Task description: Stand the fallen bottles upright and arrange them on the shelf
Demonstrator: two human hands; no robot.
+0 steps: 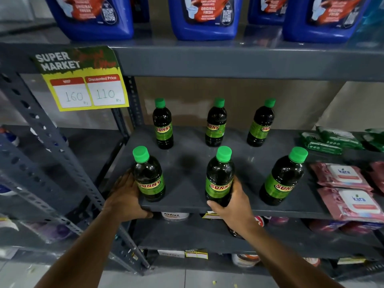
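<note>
Several dark bottles with green caps and green SUNNY labels stand upright on the grey shelf, in a back row and a front row. My left hand wraps the front-left bottle from its left side. My right hand grips the base of the front-middle bottle. The front-right bottle stands free. In the back row are a left bottle, a middle bottle and a right bottle. None lies on its side.
Pink Kara wipe packs and green packs lie at the shelf's right end. Big blue cleaner jugs stand on the shelf above. A yellow price sign hangs at upper left. A perforated grey upright runs down the left.
</note>
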